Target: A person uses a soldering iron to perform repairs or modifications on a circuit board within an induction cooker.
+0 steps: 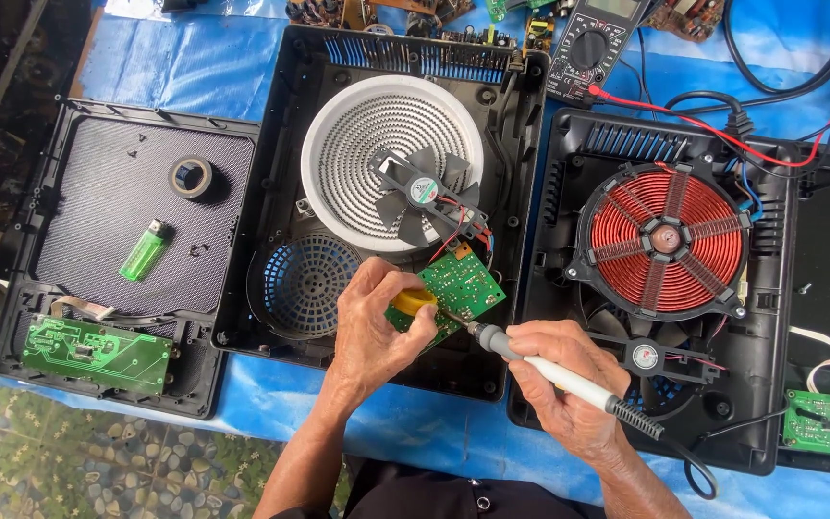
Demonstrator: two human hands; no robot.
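Note:
My left hand grips a small green circuit board with a yellow part on it, held over the middle black cooker casing. My right hand holds a white soldering iron, its metal tip touching the board's lower edge. Red and black wires run from the board to a small black fan lying on the white ribbed heating disc.
A second casing on the right holds a red copper coil. The left cover carries a green lighter, a tape roll and another green board. A multimeter with leads lies at the back on blue sheeting.

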